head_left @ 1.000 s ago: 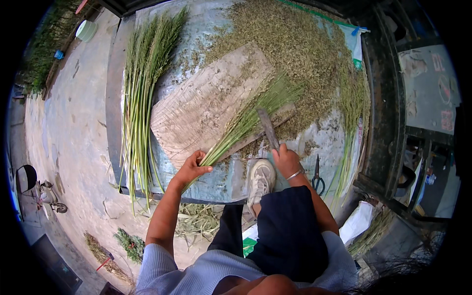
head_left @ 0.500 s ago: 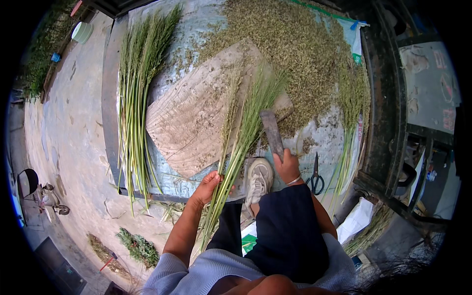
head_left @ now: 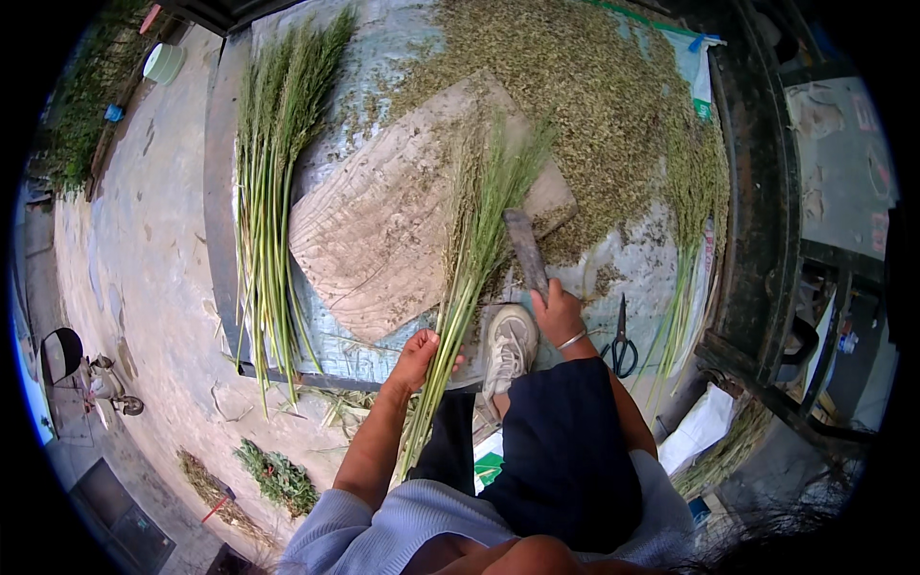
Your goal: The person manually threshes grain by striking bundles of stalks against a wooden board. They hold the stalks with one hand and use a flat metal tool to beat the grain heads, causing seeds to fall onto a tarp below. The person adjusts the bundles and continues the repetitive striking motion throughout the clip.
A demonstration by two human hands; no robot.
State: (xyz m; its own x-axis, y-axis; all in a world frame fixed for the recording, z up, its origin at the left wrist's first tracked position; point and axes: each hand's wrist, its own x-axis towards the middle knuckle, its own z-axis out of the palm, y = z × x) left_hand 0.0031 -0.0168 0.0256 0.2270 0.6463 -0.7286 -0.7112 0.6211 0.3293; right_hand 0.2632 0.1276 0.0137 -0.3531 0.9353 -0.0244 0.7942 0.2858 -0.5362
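My left hand [head_left: 420, 356] grips a bundle of green stalks [head_left: 468, 257] by the stems; its seed heads lie up across a worn wooden board [head_left: 383, 240]. My right hand [head_left: 559, 316], with a bangle on the wrist, holds a flat metal blade [head_left: 526, 251] that points up beside the bundle's heads. My white shoe [head_left: 507, 347] rests at the board's near edge, between both hands. A large heap of loose seed and chaff [head_left: 575, 86] covers the sheet beyond the board.
A long pile of green stalks [head_left: 273, 192] lies left of the board on the pale woven sheet [head_left: 383, 48]. Black scissors [head_left: 621, 343] lie right of my hand. More stalks [head_left: 695, 220] lie at the right, against a dark frame [head_left: 762, 211]. Concrete ground [head_left: 144, 240] spreads left.
My left hand has swung the bundle from a slant toward the upper right to nearly upright on the board. The blade in my right hand has shifted slightly beside the heads.
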